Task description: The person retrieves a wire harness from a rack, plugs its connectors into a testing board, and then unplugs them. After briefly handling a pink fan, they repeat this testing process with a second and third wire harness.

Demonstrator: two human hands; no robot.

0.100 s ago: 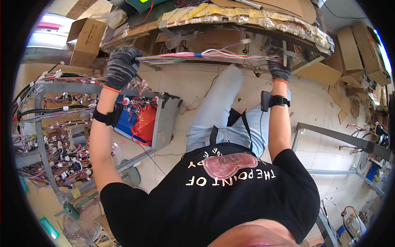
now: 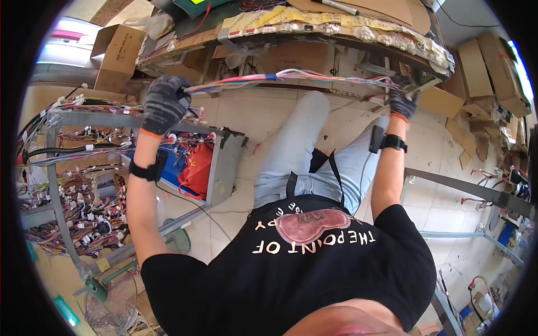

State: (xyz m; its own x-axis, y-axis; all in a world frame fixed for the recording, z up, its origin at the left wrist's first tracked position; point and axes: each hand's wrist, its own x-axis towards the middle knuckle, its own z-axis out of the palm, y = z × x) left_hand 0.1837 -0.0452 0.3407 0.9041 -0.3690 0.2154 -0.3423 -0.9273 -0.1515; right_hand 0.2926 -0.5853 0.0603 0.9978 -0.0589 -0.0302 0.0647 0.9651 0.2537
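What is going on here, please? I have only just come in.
A person in dark knitted gloves has a bundle of coloured wires stretched out in front of a workbench. The left hand is closed around one end. The right hand is at the other end, its exact grip unclear. Blue tape wraps the bundle between them. More wires lie heaped on the left.

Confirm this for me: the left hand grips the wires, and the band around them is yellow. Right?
No: the band around the wires is blue, not yellow, as the head view shows. The left hand does grip the wires.
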